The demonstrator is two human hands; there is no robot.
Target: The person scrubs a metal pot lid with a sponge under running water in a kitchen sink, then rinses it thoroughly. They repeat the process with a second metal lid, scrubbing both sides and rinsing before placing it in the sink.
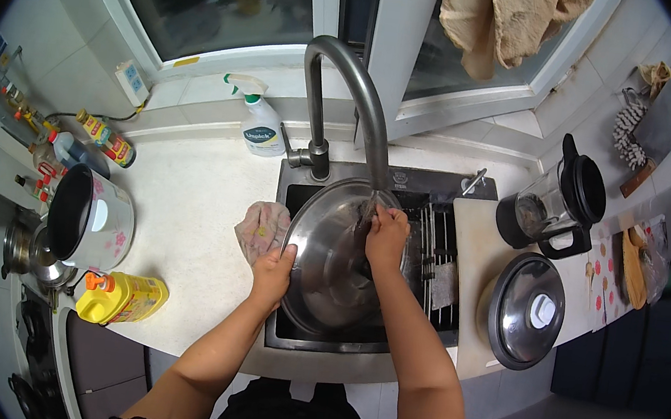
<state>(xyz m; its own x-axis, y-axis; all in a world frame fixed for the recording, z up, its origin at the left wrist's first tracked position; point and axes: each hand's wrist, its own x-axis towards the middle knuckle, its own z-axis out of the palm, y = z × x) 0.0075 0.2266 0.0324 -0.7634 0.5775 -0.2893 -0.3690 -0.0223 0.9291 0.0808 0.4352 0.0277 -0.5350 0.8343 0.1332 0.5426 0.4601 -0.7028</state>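
Observation:
A large round stainless-steel pot lid (323, 246) lies tilted over the black sink (282, 339), below the tall curved faucet (367, 88). My left hand (270, 277) is closed on the lid's left rim, with the thumb on top. Under the spout, my right hand (388, 234) is at the upper right part of the lid, fingers bent and pressed together. Whatever is in those fingers, if anything, is hidden. Something dark, perhaps the lid's knob, shows beside my right wrist. A crumpled cloth (260, 230) lies on the counter by my left hand.
Right of the sink stand a lidded pot (528, 313) on a cutting board (475, 235) and a blender jug (550, 202). Leftward are a yellow bottle (123, 299), a white flowered pot (99, 222) and sauce bottles. A spray bottle (258, 120) stands behind, near the faucet.

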